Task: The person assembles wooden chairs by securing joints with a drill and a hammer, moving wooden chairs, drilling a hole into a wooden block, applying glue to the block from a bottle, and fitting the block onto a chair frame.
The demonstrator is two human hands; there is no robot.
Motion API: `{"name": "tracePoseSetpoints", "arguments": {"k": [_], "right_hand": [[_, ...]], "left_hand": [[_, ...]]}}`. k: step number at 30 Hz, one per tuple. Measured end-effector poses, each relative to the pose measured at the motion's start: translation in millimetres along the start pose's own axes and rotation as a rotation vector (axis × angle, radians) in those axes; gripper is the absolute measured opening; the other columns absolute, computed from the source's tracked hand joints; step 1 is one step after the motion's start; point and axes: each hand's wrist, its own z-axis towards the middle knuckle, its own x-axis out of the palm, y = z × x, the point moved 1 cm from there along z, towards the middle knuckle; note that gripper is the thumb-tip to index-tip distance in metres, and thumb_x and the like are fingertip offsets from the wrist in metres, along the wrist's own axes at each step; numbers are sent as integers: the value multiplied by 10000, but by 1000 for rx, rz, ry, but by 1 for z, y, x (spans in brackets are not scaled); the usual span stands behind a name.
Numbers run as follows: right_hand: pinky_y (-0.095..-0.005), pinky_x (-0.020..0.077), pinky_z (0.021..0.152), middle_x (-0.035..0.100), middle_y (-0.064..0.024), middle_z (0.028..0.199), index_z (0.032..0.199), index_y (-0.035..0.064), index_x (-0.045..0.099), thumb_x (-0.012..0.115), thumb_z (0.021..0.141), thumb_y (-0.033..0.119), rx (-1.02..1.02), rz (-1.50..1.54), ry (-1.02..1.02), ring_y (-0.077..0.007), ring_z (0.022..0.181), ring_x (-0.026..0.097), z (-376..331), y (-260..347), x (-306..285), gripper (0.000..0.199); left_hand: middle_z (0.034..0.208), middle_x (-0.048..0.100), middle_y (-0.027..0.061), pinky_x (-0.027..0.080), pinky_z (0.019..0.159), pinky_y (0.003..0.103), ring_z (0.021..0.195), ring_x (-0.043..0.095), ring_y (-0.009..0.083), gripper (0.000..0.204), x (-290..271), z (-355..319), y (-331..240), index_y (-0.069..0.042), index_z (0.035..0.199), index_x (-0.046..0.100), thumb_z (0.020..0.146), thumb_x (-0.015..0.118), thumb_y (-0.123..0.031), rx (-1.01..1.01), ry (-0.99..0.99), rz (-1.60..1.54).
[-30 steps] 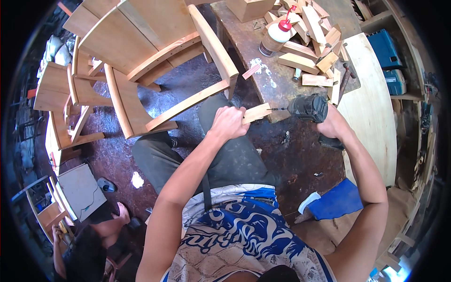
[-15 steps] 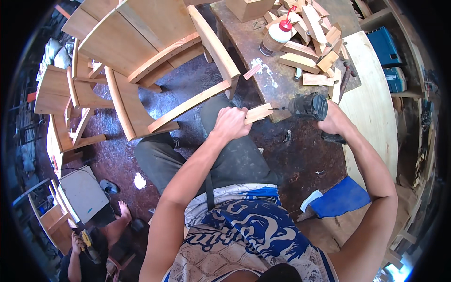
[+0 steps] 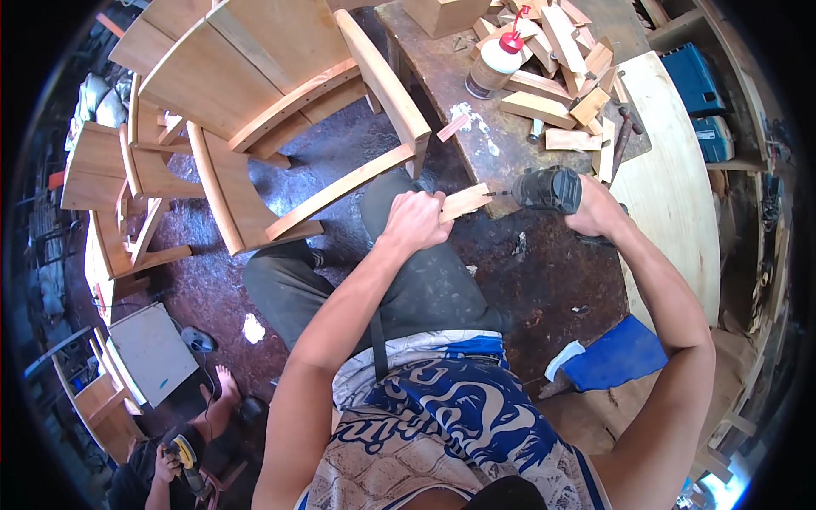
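Observation:
My left hand (image 3: 416,219) is closed around a small wooden block (image 3: 465,201) and holds it above my thigh, beside the corner of the workbench. In my right hand (image 3: 598,209) is a dark power drill (image 3: 546,189), gripped by its handle and pointing left. The drill's bit meets the right end of the block; how deep it sits I cannot make out. Just beyond my left hand stands a wooden chair frame (image 3: 340,192) with a slatted, curved panel.
The workbench (image 3: 442,81) carries a glue bottle (image 3: 495,65) with a red cap, several wood offcuts (image 3: 538,110) and a hammer (image 3: 626,140). A pale board (image 3: 671,187) lies at right. Blue cases (image 3: 693,81) sit on a shelf. At lower left another person holds a sander (image 3: 189,459).
My right hand and the drill have shifted slightly left, toward the block. The block stays in my left hand. The other person's hand and sander have moved right.

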Motion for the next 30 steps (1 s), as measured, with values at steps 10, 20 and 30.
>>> {"name": "tracePoseSetpoints", "arguments": {"k": [10, 20, 30], "right_hand": [[-480, 541, 844, 699, -239, 910, 938, 18, 659, 650, 657, 112, -46, -59, -37, -437, 924, 661, 16, -2, 6, 297], [-452, 533, 914, 716, -230, 988, 1074, 38, 687, 868, 637, 371, -82, -1, 103, -399, 962, 673, 13, 17, -8, 578], [-453, 558, 874, 714, -257, 945, 976, -17, 700, 844, 660, 319, -58, -90, 39, -416, 903, 690, 17, 1, 7, 483]], "left_hand": [[672, 672, 207, 567, 678, 476, 662, 691, 393, 291, -3, -1, 3, 4, 830, 670, 717, 721, -259, 16, -29, 21], [710, 681, 221, 560, 712, 482, 711, 696, 392, 288, 1, 0, 2, -7, 833, 672, 725, 706, -272, -22, 52, 44], [690, 680, 204, 572, 673, 471, 665, 694, 383, 270, -3, 0, 2, -5, 835, 664, 722, 684, -249, 23, 26, 61]]}}
